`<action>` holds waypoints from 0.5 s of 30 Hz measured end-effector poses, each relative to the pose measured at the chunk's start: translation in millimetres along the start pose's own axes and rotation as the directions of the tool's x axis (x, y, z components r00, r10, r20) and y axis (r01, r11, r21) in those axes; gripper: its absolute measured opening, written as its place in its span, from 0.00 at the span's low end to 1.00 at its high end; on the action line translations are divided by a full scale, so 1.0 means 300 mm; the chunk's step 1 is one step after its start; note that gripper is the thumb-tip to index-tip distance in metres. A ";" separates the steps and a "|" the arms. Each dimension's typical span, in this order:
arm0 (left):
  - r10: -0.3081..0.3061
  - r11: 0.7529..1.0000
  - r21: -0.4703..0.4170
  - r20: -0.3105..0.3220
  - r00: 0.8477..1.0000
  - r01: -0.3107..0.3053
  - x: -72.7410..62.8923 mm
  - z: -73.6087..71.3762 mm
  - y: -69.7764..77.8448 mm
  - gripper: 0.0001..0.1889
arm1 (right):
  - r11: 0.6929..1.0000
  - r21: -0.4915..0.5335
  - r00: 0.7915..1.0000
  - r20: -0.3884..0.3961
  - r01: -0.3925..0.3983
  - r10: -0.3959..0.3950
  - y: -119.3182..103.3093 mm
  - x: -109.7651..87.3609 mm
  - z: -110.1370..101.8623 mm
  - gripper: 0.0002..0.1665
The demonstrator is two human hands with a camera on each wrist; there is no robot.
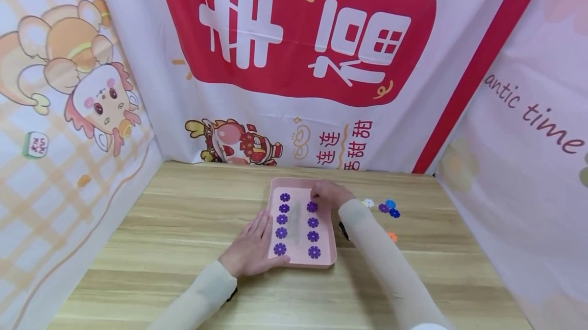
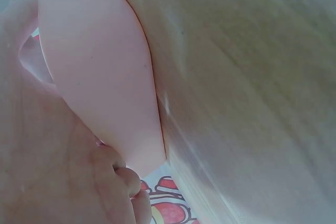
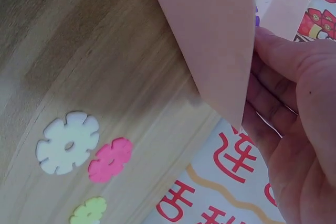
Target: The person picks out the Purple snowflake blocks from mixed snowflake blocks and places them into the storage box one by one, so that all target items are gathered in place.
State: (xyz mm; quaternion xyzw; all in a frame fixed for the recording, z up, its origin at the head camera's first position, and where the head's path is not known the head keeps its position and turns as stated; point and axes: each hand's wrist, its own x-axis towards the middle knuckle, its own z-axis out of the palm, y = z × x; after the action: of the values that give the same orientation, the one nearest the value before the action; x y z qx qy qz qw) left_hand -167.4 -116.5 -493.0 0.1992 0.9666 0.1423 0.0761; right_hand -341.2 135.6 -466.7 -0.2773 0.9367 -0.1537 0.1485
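Note:
A shallow pink tray (image 1: 300, 262) holds two columns of purple flower-shaped plastic discs (image 1: 281, 233). My left hand (image 1: 250, 248) rests along the tray's left side, fingers extended at the rim and thumb stretched over the front left corner. The left wrist view shows that palm against the tray's outer wall (image 2: 100, 56). My right hand (image 1: 329, 194) reaches over the back right rim with its fingers curled, just behind the last disc of the right column (image 1: 312, 207). In the right wrist view a purple disc edge (image 3: 257, 20) shows at the thumb tip; the tray wall hides most of it.
Loose discs lie right of the tray: white (image 3: 68, 142), pink (image 3: 110, 160), yellow-green (image 3: 88, 211), light blue (image 1: 390, 203), dark blue (image 1: 394, 213), purple (image 1: 383, 208) and orange (image 1: 392, 237). Printed cloth (image 1: 298, 39) hangs behind the wooden table (image 1: 184, 217) and along its sides.

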 end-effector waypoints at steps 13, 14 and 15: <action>-0.005 1.000 0.007 0.014 1.000 0.004 0.004 0.000 0.010 0.62 | 0.992 -0.124 1.000 0.017 -0.022 0.024 -0.015 0.015 0.016 0.13; -0.006 1.000 0.008 0.017 1.000 0.006 0.003 0.000 0.010 0.62 | 0.993 -0.115 0.999 0.019 -0.029 0.031 -0.015 0.014 0.017 0.13; -0.007 1.000 0.009 0.019 1.000 0.007 0.003 0.001 0.009 0.62 | 0.994 -0.107 0.999 0.024 -0.037 0.039 -0.015 0.012 0.017 0.13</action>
State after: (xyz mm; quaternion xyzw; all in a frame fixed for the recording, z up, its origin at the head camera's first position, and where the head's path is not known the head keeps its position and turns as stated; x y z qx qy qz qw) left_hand -167.1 -113.7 -492.4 0.1977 0.9671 0.1359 0.0851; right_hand -340.1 129.0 -470.3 -0.2689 0.9467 -0.0971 0.1485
